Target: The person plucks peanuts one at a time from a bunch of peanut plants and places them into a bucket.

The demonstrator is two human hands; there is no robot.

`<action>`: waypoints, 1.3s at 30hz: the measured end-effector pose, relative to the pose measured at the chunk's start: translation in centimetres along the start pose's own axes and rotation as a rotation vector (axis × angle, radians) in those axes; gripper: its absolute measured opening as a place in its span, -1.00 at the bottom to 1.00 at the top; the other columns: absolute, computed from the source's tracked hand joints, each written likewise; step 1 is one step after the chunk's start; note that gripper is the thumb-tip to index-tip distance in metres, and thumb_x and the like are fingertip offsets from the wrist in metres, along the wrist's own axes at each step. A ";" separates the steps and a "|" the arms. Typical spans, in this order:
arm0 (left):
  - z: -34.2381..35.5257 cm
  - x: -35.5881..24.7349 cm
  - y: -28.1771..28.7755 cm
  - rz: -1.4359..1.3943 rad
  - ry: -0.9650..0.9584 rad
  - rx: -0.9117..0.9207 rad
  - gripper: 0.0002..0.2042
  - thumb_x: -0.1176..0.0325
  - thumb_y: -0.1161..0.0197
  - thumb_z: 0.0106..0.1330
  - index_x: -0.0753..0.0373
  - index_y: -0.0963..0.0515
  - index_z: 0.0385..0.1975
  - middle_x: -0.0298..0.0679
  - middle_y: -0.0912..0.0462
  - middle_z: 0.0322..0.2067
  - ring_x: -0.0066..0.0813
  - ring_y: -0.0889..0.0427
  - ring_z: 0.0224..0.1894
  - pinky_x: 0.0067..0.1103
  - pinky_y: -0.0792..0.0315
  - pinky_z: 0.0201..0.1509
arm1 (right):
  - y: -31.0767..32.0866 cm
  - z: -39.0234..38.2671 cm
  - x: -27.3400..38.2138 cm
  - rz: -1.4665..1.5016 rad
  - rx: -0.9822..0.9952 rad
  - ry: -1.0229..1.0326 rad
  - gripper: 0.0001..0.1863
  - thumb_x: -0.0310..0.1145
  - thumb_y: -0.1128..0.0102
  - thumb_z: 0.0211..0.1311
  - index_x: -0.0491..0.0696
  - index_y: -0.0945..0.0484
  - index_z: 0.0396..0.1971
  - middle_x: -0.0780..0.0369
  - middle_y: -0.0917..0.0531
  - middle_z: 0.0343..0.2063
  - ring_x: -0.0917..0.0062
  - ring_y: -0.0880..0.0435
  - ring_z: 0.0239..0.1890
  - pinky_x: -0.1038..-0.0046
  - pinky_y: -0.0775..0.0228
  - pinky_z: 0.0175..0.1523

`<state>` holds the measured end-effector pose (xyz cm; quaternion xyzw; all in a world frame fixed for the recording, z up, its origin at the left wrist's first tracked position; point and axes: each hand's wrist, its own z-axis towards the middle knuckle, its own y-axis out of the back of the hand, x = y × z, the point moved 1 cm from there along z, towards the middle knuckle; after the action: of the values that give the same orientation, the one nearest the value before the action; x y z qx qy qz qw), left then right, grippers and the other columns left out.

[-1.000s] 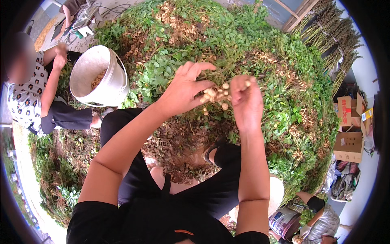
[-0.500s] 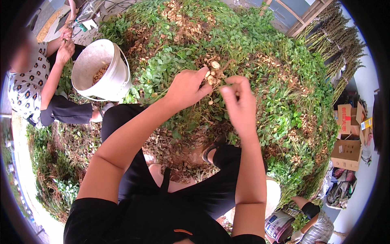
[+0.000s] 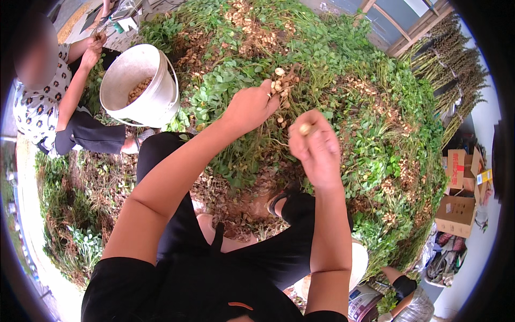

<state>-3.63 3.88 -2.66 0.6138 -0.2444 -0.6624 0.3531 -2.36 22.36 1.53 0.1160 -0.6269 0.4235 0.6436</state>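
My left hand (image 3: 248, 110) grips a peanut plant (image 3: 283, 86) near its root end, where a cluster of pale pods sticks out past my fingertips. Its leafy stems merge with the green heap below, so I cannot tell where they end. Close by on the right, my right hand (image 3: 317, 147) is raised and a little blurred, its fingers curled around a single peanut (image 3: 305, 129). A gap separates this hand from the cluster.
A white bucket (image 3: 166, 99) with peanuts (image 3: 139, 90) inside stands at left, beside a seated person (image 3: 40, 102). Peanut plants (image 3: 370, 134) are heaped all around. Cardboard boxes (image 3: 456, 214) lie far right; another person (image 3: 416, 306) works at lower right next to a dark pail (image 3: 365, 303).
My right hand has drawn back from the pod cluster, down and toward me, and a peanut now shows in its fingers. The left hand keeps its hold on the plant.
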 end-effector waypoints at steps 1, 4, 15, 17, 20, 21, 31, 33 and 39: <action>0.0 0.0 0.0 -0.014 -0.010 -0.022 -0.66 0.16 -0.14 0.34 0.35 -0.38 -0.17 0.14 -0.59 -0.55 0.18 -0.61 -0.40 -0.12 -0.48 -0.30 | 0.3 0.2 0.3 0.079 -0.090 0.005 -0.63 -0.02 -0.07 0.44 -0.05 -0.40 -0.11 0.41 -0.40 -0.52 0.79 -0.20 -0.61 0.70 -0.03 -0.54; -0.7 -0.3 -0.2 -0.002 -0.075 -0.016 -0.64 0.14 -0.21 0.28 0.35 -0.39 -0.20 0.14 -0.58 -0.57 0.16 -0.61 -0.42 -0.13 -0.48 -0.32 | 1.4 0.7 1.2 0.269 -0.260 0.010 -0.58 0.02 -0.09 0.42 -0.05 -0.39 -0.05 0.38 -0.46 -0.39 0.77 -0.22 -0.59 0.71 -0.04 -0.54; -1.3 -1.5 -0.7 0.100 -0.218 -0.025 -0.65 0.15 -0.30 0.18 0.31 -0.42 -0.30 -0.01 -0.64 -0.55 0.04 -0.67 -0.43 -0.20 -0.55 -0.26 | 1.0 1.4 -1.3 -1.407 -0.333 0.114 -0.58 -0.23 -0.32 0.25 0.04 -0.45 0.07 0.15 -0.67 -0.29 0.27 -0.69 -0.40 0.30 -0.53 -0.32; -1.4 -1.4 -0.7 0.090 -0.218 -0.007 -0.65 0.14 -0.29 0.18 0.31 -0.42 -0.30 -0.01 -0.64 -0.54 0.04 -0.67 -0.41 -0.20 -0.55 -0.25 | 1.3 1.6 -1.4 -1.438 -0.301 0.114 -0.60 -0.22 -0.33 0.22 0.03 -0.44 0.01 0.18 -0.68 -0.30 0.26 -0.69 -0.40 0.29 -0.52 -0.34; -1.5 -1.1 -0.6 0.065 -0.207 0.028 -0.65 0.13 -0.29 0.19 0.31 -0.44 -0.27 -0.01 -0.64 -0.53 0.04 -0.67 -0.39 -0.19 -0.54 -0.24 | 1.6 1.8 -1.6 -1.412 -0.249 0.167 -0.69 -0.31 -0.30 0.28 0.00 -0.43 -0.06 0.17 -0.58 -0.47 0.33 -0.59 -0.49 0.35 -0.44 -0.37; -1.5 -1.0 -0.5 0.041 -0.194 0.041 -0.64 0.12 -0.28 0.19 0.31 -0.45 -0.26 -0.01 -0.64 -0.52 0.04 -0.67 -0.39 -0.18 -0.53 -0.24 | 1.7 1.9 -1.7 -1.400 -0.230 0.173 -0.71 -0.32 -0.28 0.30 -0.01 -0.42 -0.07 0.17 -0.58 -0.47 0.33 -0.59 -0.49 0.35 -0.44 -0.37; -1.0 0.3 0.8 -0.373 -0.237 0.254 -0.56 0.10 -0.27 0.18 0.34 -0.50 -0.09 0.07 -0.65 -0.43 0.07 -0.66 -0.33 -0.24 -0.51 -0.24 | 0.9 1.4 -1.3 -0.508 -0.196 0.038 -0.91 -0.40 0.00 0.45 -0.07 -0.39 -0.15 0.38 -0.41 -0.54 0.72 -0.29 -0.56 0.61 -0.17 -0.46; -0.8 0.5 0.8 -0.366 -0.284 0.218 -0.57 0.09 -0.26 0.20 0.36 -0.49 -0.14 0.07 -0.64 -0.47 0.07 -0.66 -0.35 -0.21 -0.52 -0.25 | 0.6 1.2 -0.8 -0.178 -0.176 -0.055 -0.91 -0.35 0.04 0.47 -0.03 -0.39 -0.17 0.42 -0.34 -0.57 0.82 -0.15 -0.60 0.71 0.04 -0.53; -0.8 0.6 0.6 0.026 -0.054 0.055 -0.61 0.11 -0.24 0.22 0.33 -0.48 -0.16 0.08 -0.63 -0.52 0.10 -0.66 -0.38 -0.16 -0.53 -0.24 | 0.8 1.3 -0.3 0.093 -0.256 -0.125 -0.71 -0.12 0.06 0.54 -0.02 -0.43 -0.30 0.43 -0.32 -0.56 0.83 -0.11 -0.63 0.71 0.12 -0.59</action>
<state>-2.72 3.15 -2.71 0.6019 -0.2799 -0.6672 0.3380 -3.78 21.83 1.22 0.0300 -0.7194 0.3615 0.5923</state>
